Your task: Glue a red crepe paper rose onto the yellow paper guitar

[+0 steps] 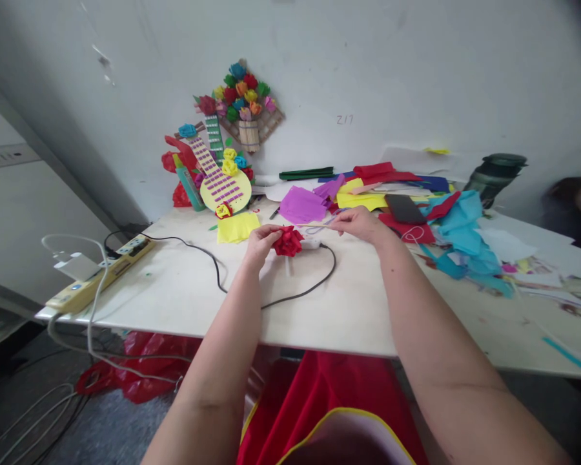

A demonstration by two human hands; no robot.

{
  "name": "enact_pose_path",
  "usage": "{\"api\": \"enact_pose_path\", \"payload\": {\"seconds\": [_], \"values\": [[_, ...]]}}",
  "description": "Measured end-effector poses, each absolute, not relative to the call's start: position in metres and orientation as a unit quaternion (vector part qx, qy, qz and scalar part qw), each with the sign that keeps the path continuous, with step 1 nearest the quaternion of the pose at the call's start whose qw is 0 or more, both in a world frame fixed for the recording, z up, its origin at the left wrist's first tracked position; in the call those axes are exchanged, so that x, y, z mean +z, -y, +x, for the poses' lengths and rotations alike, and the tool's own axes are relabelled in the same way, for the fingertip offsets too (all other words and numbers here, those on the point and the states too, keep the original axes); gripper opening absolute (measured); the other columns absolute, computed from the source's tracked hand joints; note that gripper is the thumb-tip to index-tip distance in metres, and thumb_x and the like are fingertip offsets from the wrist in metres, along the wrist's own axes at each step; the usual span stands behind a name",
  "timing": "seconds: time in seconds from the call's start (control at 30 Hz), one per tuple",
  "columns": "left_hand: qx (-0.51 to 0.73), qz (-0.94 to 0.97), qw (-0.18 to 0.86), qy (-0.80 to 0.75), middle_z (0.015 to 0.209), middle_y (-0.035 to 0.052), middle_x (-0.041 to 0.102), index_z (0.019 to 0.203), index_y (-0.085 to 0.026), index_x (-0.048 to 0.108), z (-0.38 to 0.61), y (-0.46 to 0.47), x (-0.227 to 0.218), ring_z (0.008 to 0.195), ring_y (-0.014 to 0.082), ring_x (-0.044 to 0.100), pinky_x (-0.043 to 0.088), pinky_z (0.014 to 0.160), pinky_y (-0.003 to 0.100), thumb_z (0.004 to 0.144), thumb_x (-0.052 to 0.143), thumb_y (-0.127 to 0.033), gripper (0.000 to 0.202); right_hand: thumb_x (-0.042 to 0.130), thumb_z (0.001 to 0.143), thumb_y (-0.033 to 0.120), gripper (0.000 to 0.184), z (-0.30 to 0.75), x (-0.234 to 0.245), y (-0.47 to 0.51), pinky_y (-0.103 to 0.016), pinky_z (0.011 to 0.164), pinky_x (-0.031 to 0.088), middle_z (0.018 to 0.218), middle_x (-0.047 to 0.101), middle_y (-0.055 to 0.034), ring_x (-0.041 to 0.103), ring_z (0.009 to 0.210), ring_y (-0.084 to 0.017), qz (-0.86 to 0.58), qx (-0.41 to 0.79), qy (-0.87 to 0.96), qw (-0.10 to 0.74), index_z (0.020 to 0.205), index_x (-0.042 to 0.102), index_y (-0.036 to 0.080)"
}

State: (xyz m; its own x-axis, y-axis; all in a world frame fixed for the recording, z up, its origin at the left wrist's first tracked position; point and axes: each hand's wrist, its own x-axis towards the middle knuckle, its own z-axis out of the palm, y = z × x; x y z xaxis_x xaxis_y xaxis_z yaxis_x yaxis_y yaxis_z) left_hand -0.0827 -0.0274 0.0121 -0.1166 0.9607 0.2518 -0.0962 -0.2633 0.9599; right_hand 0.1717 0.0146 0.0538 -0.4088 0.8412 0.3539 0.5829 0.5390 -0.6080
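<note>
My left hand (262,245) is closed, its fingertips pinching the edge of a red paper flower (289,241) above the table. My right hand (357,224) is pinched on one end of a thin wooden stick (315,225), which points left toward the flower; whether its tip touches the petals, I cannot tell. Just behind the flower lies a white device (312,244) with a black cord, partly hidden by the petals. Near my left hand is a yellow paper square (238,227). Beyond the stick are purple paper sheets (302,205).
A yellow power strip (101,274) lies at the table's left edge. Paper-flower crafts (226,188) and a glue bottle (190,187) stand at the back left. To the right are a phone (405,209), blue paper scraps (459,226) and a dark bottle (496,175).
</note>
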Motion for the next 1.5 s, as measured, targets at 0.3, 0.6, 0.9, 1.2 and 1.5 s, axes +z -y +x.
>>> {"api": "enact_pose_path", "payload": {"seconds": [0.3, 0.6, 0.9, 1.2, 1.5], "values": [[0.600, 0.534, 0.416, -0.427, 0.064, 0.0045, 0.066, 0.076, -0.014, 0.070, -0.084, 0.024, 0.007, 0.055, 0.0131, 0.057, 0.045, 0.051, 0.024, 0.060, 0.070, -0.031, 0.024, 0.061, 0.071, 0.046, 0.031, 0.163, 0.063, -0.005, -0.024, 0.054, 0.034, 0.062, 0.064, -0.0011, 0.050, 0.055, -0.011, -0.476, 0.175, 0.815, 0.280, 0.066, 0.071, 0.017], [0.591, 0.542, 0.419, -0.426, 0.065, 0.0043, 0.065, 0.075, -0.014, 0.071, -0.080, 0.024, 0.008, 0.055, 0.0128, 0.056, 0.045, 0.053, 0.024, 0.060, 0.070, -0.030, 0.022, 0.060, 0.071, 0.043, 0.029, 0.160, 0.056, -0.012, -0.023, 0.056, 0.035, 0.060, 0.062, 0.0001, 0.051, 0.058, -0.011, -0.462, 0.156, 0.827, 0.280, 0.062, 0.068, 0.017], [0.580, 0.531, 0.446, -0.426, 0.061, 0.0028, 0.063, 0.074, -0.014, 0.069, -0.079, 0.026, 0.010, 0.051, 0.0118, 0.054, 0.043, 0.051, 0.024, 0.058, 0.070, -0.029, 0.022, 0.059, 0.072, 0.045, 0.032, 0.155, 0.052, -0.014, -0.022, 0.054, 0.034, 0.060, 0.061, -0.0002, 0.049, 0.057, -0.011, -0.437, 0.188, 0.831, 0.289, 0.064, 0.068, 0.016], [0.558, 0.543, 0.467, -0.418, 0.061, 0.0029, 0.064, 0.073, -0.014, 0.069, -0.078, 0.029, 0.011, 0.051, 0.0115, 0.055, 0.044, 0.052, 0.024, 0.058, 0.072, -0.032, 0.023, 0.061, 0.073, 0.034, 0.030, 0.148, 0.055, -0.005, -0.022, 0.062, 0.039, 0.070, 0.067, -0.0014, 0.055, 0.065, -0.012, -0.424, 0.232, 0.829, 0.281, 0.096, 0.072, 0.017], [0.536, 0.562, 0.484, -0.404, 0.063, 0.0026, 0.064, 0.075, -0.013, 0.068, -0.081, 0.026, 0.007, 0.054, 0.0110, 0.056, 0.044, 0.055, 0.023, 0.062, 0.071, -0.031, 0.022, 0.051, 0.084, 0.031, 0.041, 0.141, 0.049, -0.008, -0.022, 0.067, 0.041, 0.068, 0.067, -0.0001, 0.055, 0.064, -0.010, -0.366, 0.246, 0.868, 0.226, 0.123, 0.059, 0.020]]}}
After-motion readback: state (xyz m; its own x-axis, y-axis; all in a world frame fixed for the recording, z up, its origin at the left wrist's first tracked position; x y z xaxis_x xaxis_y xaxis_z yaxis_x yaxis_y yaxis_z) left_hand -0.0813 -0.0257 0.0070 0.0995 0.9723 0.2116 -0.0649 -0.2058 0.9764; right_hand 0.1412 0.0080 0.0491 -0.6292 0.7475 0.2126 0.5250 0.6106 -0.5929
